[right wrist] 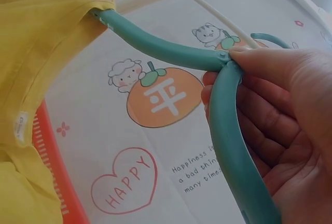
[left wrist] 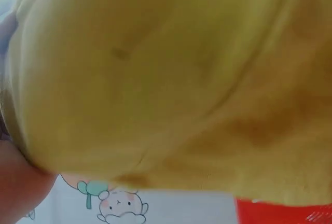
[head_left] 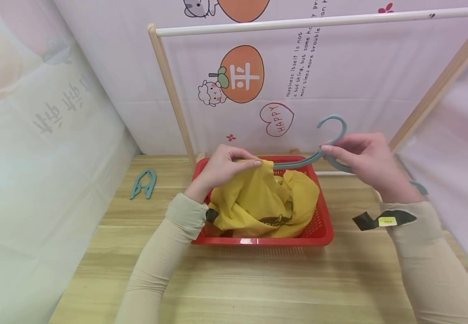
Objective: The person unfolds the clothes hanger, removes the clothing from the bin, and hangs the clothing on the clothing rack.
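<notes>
Pinching the blue-green hanger (right wrist: 171,52) by its middle, the right hand (head_left: 369,162) is holding it near the basket's right edge. The left hand (head_left: 226,168) is pinching the yellow cloth (head_left: 258,198) at one hanger end. Open room is showing between the hook and the white pole (head_left: 278,24) above. The red basket (head_left: 290,241) is sitting on the table (head_left: 258,288), holding the cloth. Picture sheets (head_left: 339,112) are hanging around. The cloth is wrinkling softly; the wood is showing stripes; the hook is curving round.

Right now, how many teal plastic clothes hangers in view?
2: one teal plastic hanger held by the right hand, one arm reaching the yellow fabric garment; one folded teal plastic hanger on the wooden tabletop, left of the red plastic basket. More could hide beneath the garment.
</notes>
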The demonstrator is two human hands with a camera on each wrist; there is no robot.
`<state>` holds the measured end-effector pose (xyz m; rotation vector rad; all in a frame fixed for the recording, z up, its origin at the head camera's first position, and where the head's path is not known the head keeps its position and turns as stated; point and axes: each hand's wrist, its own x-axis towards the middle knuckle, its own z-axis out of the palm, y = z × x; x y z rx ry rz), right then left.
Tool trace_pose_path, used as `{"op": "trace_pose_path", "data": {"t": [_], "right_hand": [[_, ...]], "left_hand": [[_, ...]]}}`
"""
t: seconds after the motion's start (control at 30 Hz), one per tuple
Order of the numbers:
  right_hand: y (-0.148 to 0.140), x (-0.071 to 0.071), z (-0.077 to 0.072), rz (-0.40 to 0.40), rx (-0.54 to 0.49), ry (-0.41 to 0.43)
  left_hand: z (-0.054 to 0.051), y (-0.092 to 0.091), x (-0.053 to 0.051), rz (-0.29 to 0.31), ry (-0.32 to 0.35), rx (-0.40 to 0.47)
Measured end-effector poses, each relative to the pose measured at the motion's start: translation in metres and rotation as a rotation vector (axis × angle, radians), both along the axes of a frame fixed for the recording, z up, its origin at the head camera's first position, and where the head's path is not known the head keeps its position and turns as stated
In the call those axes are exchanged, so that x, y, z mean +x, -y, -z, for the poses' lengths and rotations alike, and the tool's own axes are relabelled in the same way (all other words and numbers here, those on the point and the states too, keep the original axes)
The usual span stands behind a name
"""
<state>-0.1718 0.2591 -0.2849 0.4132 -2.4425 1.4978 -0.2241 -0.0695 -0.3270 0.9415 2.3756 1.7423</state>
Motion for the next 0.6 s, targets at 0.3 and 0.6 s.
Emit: {"op": "trace_pose_path", "data": {"t": [0.3,0.6], "right_hand": [[0.020,-0.003,0.006,-0.077,0.032,-0.046],[0.042,-0.002,0.011,-0.107,0.050,0.006]], "left_hand": [[-0.003,-0.009,0.003,0.023,-0.032,-0.014],[-0.007,-0.018,0.005,0.028,-0.042,0.020]]}}
